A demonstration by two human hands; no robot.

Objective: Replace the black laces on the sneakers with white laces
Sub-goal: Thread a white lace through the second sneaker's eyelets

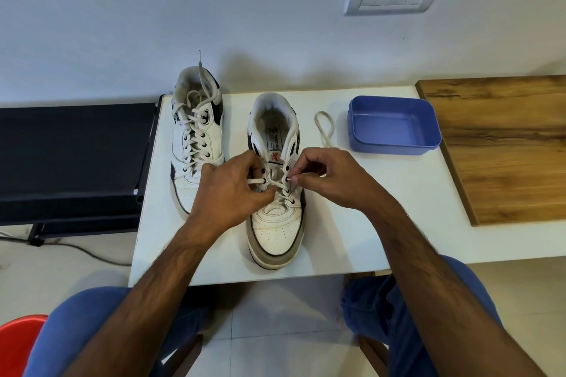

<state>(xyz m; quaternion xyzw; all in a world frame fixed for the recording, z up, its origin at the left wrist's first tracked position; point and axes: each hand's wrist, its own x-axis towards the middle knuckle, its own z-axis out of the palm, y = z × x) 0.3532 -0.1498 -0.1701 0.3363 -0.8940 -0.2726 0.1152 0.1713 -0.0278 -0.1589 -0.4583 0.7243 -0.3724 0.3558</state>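
The half-laced sneaker (277, 193) is positioned directly beneath both hands. Its white lace (255, 181) is pinched by the left hand (228, 193) and by the right hand (324, 176) at opposite eyelets. The laced sneaker (196, 138) is located beyond the left hand.

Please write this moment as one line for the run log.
step: lacing right sneaker | left hand: pinches white lace | right hand: pinches lace tip | left sneaker: laced
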